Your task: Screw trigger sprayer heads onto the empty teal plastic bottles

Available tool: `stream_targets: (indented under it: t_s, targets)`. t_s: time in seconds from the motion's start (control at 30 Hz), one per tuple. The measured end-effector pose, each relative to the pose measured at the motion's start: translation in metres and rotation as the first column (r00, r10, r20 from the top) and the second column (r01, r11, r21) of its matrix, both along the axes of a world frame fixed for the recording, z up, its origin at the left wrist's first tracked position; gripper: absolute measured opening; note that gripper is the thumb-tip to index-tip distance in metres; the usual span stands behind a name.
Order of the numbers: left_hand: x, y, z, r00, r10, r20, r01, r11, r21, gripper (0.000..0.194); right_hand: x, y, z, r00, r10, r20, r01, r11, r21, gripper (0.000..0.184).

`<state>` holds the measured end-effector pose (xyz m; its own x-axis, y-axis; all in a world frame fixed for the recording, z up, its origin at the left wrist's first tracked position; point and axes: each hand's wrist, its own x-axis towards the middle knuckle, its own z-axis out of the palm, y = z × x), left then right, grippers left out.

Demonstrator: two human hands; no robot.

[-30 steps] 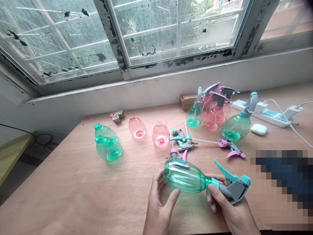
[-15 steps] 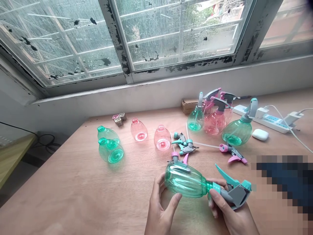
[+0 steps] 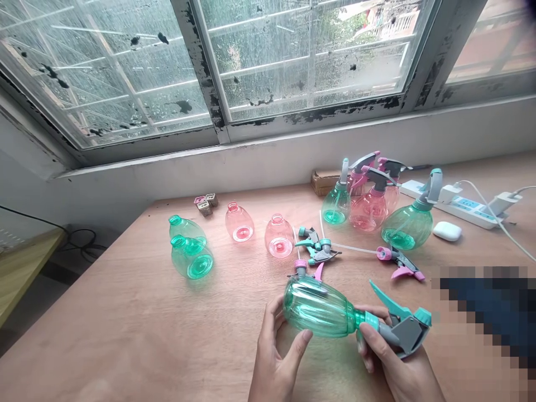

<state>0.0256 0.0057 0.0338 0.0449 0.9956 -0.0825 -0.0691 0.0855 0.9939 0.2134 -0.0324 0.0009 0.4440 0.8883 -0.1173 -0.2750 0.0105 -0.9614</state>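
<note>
A ribbed green spray bottle (image 3: pixel 319 308) lies sideways above the table, between my two hands. My left hand (image 3: pixel 278 357) cups its base end, the thumb along the lower side and the fingers partly hidden behind it. At the neck, my right hand (image 3: pixel 391 354) pinches the teal collar of a grey and teal spray head (image 3: pixel 404 329), which sits at the bottle's mouth. How far the collar is screwed on I cannot tell. Behind the bottle lie loose spray heads, teal ones (image 3: pixel 321 251) and a pink one (image 3: pixel 400 265), with another pink one (image 3: pixel 300 268) partly covered by the bottle.
Two green bottles (image 3: pixel 192 259) and two pink bottles (image 3: pixel 280 237) without heads stand to the left. Several bottles with heads, one green (image 3: pixel 406 226), one pink (image 3: pixel 368 209), stand at back right by a power strip (image 3: pixel 473 209), a white case (image 3: pixel 447 230) and a cardboard box (image 3: pixel 324 182).
</note>
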Motion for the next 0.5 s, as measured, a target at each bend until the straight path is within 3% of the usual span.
stream_targets:
  t_s: [0.5]
  targets:
    - [-0.0008, -0.0001, -0.0022, 1.000, -0.001, 0.013, 0.001, 1.000, -0.008, 0.052, 0.0005, 0.0002, -0.0022, 1.000, -0.001, -0.012, 0.001, 1.000, -0.002, 0.044]
